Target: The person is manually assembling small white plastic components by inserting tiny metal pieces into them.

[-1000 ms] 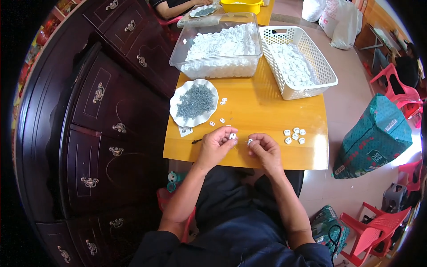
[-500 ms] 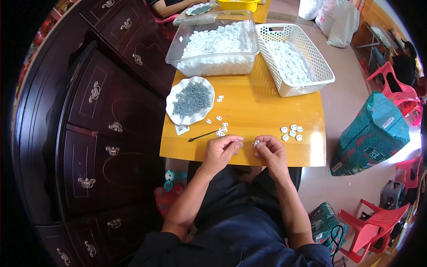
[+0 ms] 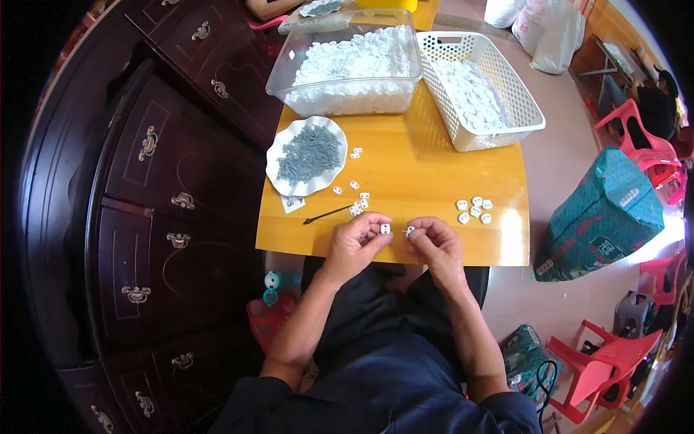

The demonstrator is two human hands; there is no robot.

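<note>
Between the thumb and fingertips of my left hand (image 3: 356,244) is a small white plastic piece (image 3: 385,228) with dark holes in its face. My right hand (image 3: 439,249) pinches another small white piece (image 3: 410,231), from which a thin prong points left. The two pieces are close but apart, over the table's near edge. Just beyond my left hand lie several loose white two-hole pieces (image 3: 363,204) and a thin black stick (image 3: 327,215). Several white rounded pieces (image 3: 475,211) with dark marks sit in a cluster right of my right hand.
A scalloped white plate (image 3: 278,181) of small grey parts rests at the table's left. Behind stand a clear bin (image 3: 325,90) and a white perforated basket (image 3: 499,137), both with many white pieces. Dark drawers (image 3: 137,231) flank the left; a teal bag (image 3: 600,217) stands on the right.
A white two-hole piece now shows in my left fingertips, where none was visible before. The right hand's piece is turned, its prong now pointing left. The whole view has shifted slightly.
</note>
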